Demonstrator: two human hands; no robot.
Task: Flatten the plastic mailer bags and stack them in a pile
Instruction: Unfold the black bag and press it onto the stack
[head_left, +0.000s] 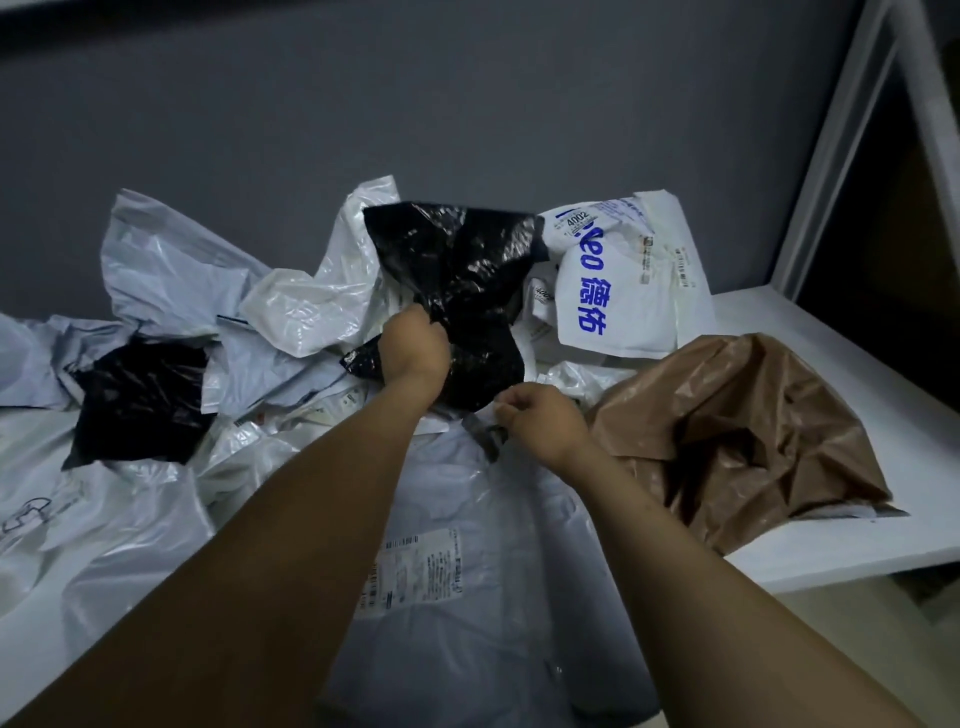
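Observation:
A crumpled black mailer bag (467, 280) stands up in the middle of the heap. My left hand (415, 345) grips its lower left part. Just below it, my right hand (540, 423) has its fingers curled and pinches the top edge of a flat grey mailer (467, 519) with a shipping label that lies in front of me. Around them lie several crumpled white and grey mailers (171, 270), a second black bag (140, 405) at the left, a white bag with blue print (602, 291) and a brown bag (737, 431) at the right.
The bags lie on a white table (841, 551) whose front right edge and corner show. A grey wall (415, 104) rises right behind the heap. A white frame (852, 145) stands at the right, with a dark opening beyond it.

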